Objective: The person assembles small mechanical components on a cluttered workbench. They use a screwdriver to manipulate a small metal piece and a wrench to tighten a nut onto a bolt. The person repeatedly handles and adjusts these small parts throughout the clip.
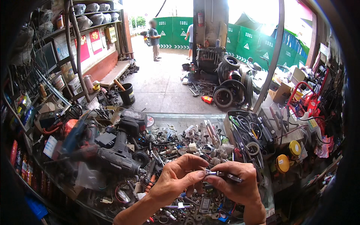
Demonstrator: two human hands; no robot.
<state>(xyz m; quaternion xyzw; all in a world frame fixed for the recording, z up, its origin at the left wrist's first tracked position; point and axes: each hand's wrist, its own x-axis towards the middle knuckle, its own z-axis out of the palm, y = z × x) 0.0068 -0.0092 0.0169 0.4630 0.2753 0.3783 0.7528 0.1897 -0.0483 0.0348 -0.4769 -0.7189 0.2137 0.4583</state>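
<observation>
Over the cluttered bench, both hands meet at a small shiny metal cylinder [213, 173]. My left hand [180, 174] pinches its left end between thumb and curled fingers. My right hand [236, 180] closes on its other end from the right. A flat silver metal piece [235, 178] shows between the right fingers; whether it joins the cylinder I cannot tell. Beneath the hands lie loose washers, nuts and small metal parts [195, 206]. A black cordless drill [120, 153] rests left of my left hand, near an orange-handled tool [150, 183].
A black toolbox [245, 131] of hand tools stands at the bench's right, beside yellow round lids [282, 163]. A black bucket [127, 94] and stacked tyres [225, 95] are on the floor beyond. Two people [154, 39] stand outside before a green fence [172, 32].
</observation>
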